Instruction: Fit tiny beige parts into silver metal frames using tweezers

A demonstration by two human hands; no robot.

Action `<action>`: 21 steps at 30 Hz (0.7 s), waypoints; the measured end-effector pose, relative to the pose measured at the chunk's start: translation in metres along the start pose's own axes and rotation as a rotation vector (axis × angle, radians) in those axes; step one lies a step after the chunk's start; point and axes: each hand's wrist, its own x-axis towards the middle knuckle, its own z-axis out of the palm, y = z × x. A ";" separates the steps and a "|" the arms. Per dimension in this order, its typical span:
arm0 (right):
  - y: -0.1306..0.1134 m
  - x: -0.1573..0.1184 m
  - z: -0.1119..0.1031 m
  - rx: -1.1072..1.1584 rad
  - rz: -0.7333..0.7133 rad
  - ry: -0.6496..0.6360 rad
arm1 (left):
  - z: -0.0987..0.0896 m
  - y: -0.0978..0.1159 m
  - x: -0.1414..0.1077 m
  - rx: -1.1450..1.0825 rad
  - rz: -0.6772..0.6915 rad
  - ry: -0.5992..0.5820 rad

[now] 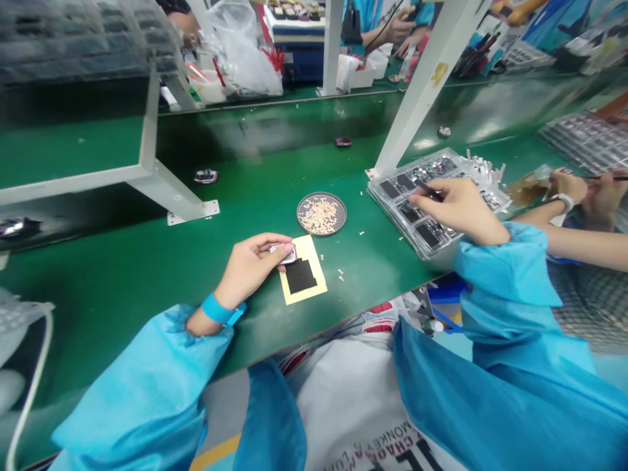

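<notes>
Where the head view looks down on the desk (255, 196), the left hand (252, 258) grips a small part (283, 254), thumb over its top, above the far left corner of a yellow card (310, 247). Part's long axis roughly crosswise; card's long axis runs toward the desk's front edge. Black sheet (301, 277) on the card, nearer that edge. Right hand (458, 206) well apart, fingers closed round a dark slim tool (430, 190), probably tweezers, over a clear tray (444, 260) of parts; too small to tell whether its tip holds anything. Key relation, as judged: part lies left of the right hand and somewhat nearer the front edge. Between card and tray: green desktop, few stray bits. Limits: round dish (322, 233) of tan bits just past the card's far edge; white post (426, 91) footed beside the tray's left corner; co-worker's hand (569, 188) past its right corner.
</notes>
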 end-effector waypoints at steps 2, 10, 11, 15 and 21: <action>-0.022 0.004 0.008 0.161 -0.007 0.007 | 0.002 0.001 -0.001 -0.001 0.009 0.002; -0.114 0.035 0.076 0.659 -0.235 -0.310 | 0.007 0.001 -0.003 -0.007 0.048 0.080; -0.121 0.037 0.086 0.705 -0.253 -0.341 | 0.006 0.001 -0.003 -0.015 0.045 0.093; -0.128 0.035 0.120 0.776 -0.305 -0.327 | 0.001 0.001 -0.002 -0.105 0.032 0.169; -0.115 0.027 0.146 0.793 -0.281 -0.250 | 0.001 -0.001 -0.002 -0.214 0.105 0.174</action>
